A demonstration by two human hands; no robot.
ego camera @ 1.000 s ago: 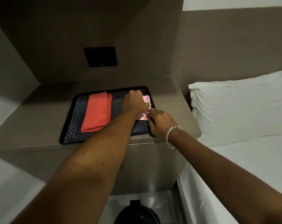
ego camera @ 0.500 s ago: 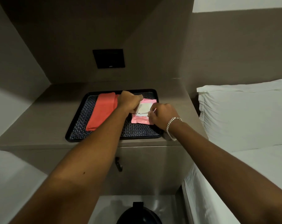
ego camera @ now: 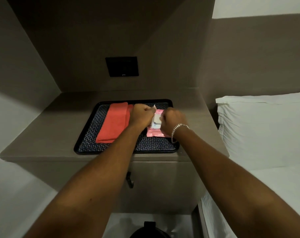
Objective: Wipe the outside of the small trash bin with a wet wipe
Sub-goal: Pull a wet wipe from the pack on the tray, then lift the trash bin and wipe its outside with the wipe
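Trash bin, small and black, sits on the floor at the 6 o'clock edge of your view, below the cabinet front, with only its domed top and hinge showing between your forearms. Your wet wipe pack, pink with a white lid, lies flat on the dark patterned tray toward its 3 o'clock side, and the tray rests on the grey nightstand top. Your left hand is curled at the pack's 9 o'clock edge, fingers closed and pinching a small white tip that sticks up at 12 o'clock from the knuckles; you cannot tell from here whether that tip is a wipe or the lid flap. Your right hand is closed into a loose fist pressing down on the pack's 3 o'clock side, touching it; what the fingertips grip underneath is hidden. A silver bracelet circles your right wrist. A folded coral cloth lies on the tray at 9 o'clock from your left hand, just beside it. A dark wall panel is set in the alcove at 12 o'clock above the tray. A white pillow lies on the bed at 3 o'clock, well apart from the tray. A dark handle shows on the cabinet front beneath the tray.
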